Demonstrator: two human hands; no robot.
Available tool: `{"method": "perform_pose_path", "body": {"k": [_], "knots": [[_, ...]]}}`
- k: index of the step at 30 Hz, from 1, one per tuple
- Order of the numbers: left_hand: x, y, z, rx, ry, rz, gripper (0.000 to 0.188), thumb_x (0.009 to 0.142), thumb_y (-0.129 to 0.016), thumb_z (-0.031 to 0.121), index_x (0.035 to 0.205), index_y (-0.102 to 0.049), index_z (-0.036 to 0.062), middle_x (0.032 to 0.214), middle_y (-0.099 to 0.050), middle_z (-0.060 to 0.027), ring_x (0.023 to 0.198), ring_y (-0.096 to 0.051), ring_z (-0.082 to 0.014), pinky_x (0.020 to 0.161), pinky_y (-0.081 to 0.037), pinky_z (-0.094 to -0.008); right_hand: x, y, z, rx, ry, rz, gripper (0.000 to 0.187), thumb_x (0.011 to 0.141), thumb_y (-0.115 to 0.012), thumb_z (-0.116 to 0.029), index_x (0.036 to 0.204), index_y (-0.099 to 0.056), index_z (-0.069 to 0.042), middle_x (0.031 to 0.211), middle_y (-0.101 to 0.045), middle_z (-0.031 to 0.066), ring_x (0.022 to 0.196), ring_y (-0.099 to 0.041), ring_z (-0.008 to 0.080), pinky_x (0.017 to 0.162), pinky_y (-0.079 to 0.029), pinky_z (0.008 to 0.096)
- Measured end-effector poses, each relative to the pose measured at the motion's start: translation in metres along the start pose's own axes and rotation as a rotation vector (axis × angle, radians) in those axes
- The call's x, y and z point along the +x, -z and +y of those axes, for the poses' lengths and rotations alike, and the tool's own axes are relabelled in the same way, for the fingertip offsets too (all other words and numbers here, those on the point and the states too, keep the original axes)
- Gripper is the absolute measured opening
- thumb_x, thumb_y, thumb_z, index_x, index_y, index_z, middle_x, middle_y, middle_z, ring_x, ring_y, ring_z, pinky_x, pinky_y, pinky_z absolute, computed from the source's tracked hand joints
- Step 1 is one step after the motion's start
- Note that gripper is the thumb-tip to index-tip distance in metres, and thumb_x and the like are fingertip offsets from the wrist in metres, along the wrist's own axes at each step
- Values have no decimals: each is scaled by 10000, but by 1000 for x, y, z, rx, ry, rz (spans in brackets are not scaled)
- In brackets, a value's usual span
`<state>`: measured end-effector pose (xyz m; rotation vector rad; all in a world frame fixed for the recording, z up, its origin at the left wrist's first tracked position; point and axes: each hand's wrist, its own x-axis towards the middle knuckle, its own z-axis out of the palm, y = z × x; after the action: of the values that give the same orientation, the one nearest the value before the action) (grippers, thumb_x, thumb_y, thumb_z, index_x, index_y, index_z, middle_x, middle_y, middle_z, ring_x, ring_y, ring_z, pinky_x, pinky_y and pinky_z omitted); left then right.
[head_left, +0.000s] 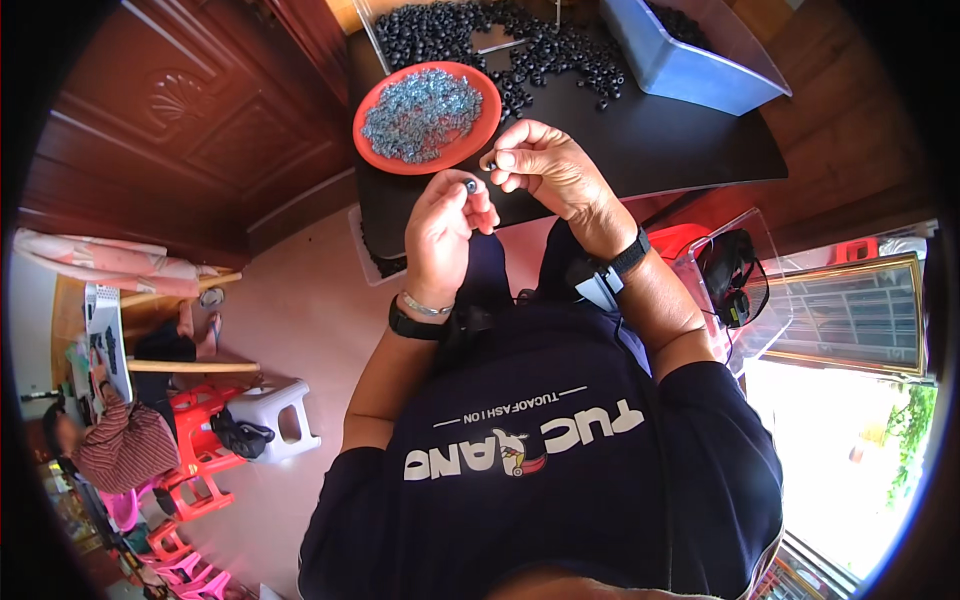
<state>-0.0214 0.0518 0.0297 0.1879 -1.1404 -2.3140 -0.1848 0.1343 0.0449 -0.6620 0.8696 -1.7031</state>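
My left hand pinches a small round black plastic part between thumb and fingertips, with a paler spot at its middle. Close by on its right, my right hand has thumb and forefinger closed on a small dark piece, too little of which shows to tell its kind. Both hands are held apart over the near edge of the black table. Just beyond them sits a red plate heaped with small silvery metal pieces. Behind it spreads a pile of small black plastic parts.
At the far right of the table, a blue-grey plastic bin holds more black parts. A clear plastic container with a black strapped item stands right of my right forearm. Stools and another person are at left, beside a wooden door.
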Motion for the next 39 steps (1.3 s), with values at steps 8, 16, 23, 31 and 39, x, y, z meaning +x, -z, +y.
{"method": "perform_pose_path", "body": {"k": [8,16,23,31,39], "knots": [[-1,0,-8,-95,-28,-13,204,951,-439,195,973,-515,7,801,-546,-70,699,-548,-179,636,-435,-289,-9,-7,9,-173,86,29,96,831,-668,3,924,-644,-3,894,-686,99,817,-653,150,746,-533,258],[-6,6,-8,-54,-27,-12,231,956,-429,217,966,-520,4,779,-546,-76,677,-538,-183,632,-427,-296,-16,-10,10,-469,101,-33,111,862,-645,-11,970,-653,17,897,-685,78,802,-644,115,747,-533,244],[-6,11,-9,-147,-27,-14,236,958,-429,223,960,-515,4,765,-545,-79,672,-532,-193,636,-421,-303,-20,-13,18,-480,114,-57,151,879,-629,-14,1023,-649,27,911,-686,71,847,-646,110,769,-540,247],[-8,7,-6,-138,-51,-55,230,953,-436,218,968,-513,2,767,-544,-83,678,-530,-196,640,-424,-303,-20,-14,19,-487,137,-45,163,892,-621,-45,1042,-648,15,895,-679,63,820,-633,105,749,-534,247],[-12,8,-8,-110,-50,-51,218,954,-446,215,975,-511,8,765,-560,-83,685,-541,-188,653,-428,-299,-26,-11,21,-153,41,-49,147,885,-634,-74,1014,-650,-3,842,-674,52,732,-616,105,687,-514,237]]}}
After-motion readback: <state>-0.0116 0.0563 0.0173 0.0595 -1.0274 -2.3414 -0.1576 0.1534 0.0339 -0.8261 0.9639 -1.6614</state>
